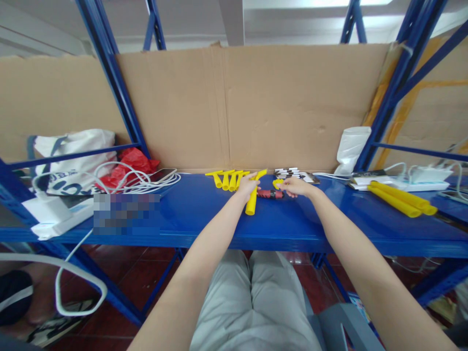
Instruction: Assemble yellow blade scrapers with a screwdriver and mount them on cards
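My left hand [247,184] is closed around a yellow T-shaped tool [251,204], whose hollow handle points toward me over the blue shelf. To its right, the fingers of my right hand [295,186] pinch a small yellow piece [278,184]; its exact shape is too small to make out. Between the hands lies a dark red and black rod-like object [269,194], just below the right fingertips. Several more yellow T-shaped tools [225,181] lie in a row left of my left hand, partly hidden by it.
Small black-and-white items [287,173] lie behind my right hand. Two yellow tubes [398,199] rest at right by a power strip [420,185]. White cables [146,184], a red bag [133,163] and a cloth bag [78,161] crowd the left. A cardboard panel [256,107] closes the back.
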{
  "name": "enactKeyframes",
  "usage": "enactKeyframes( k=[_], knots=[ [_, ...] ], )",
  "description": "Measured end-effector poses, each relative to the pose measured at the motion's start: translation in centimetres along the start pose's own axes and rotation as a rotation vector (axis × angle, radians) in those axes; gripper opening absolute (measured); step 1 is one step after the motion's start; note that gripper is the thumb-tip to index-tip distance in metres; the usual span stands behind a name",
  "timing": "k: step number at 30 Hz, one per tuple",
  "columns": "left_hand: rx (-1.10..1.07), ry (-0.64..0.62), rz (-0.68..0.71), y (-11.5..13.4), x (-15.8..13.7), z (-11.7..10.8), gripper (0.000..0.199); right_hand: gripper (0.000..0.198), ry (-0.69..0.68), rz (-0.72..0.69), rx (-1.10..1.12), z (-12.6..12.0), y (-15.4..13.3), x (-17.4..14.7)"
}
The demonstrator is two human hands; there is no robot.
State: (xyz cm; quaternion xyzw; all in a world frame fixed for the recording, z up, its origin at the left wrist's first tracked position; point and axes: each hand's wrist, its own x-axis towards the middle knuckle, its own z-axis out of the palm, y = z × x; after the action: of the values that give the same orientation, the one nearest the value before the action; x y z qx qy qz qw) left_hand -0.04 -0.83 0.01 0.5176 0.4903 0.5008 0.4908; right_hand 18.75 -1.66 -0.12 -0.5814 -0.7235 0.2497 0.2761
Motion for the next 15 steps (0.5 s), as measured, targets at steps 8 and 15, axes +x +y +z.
enactKeyframes(
  k=[8,15],
  knots=[
    [-0.01,0.013,0.041,-0.2,0.3,0.1,0.036,0.015,0.359,-0.023,-0.404,-1.4,2.3,1.6],
    [-0.003,0.017,0.036,-0.1,0.0,0.1,0.034,0.03,0.287,0.253,-0.586,-2.6,2.9,0.6]
  ],
)
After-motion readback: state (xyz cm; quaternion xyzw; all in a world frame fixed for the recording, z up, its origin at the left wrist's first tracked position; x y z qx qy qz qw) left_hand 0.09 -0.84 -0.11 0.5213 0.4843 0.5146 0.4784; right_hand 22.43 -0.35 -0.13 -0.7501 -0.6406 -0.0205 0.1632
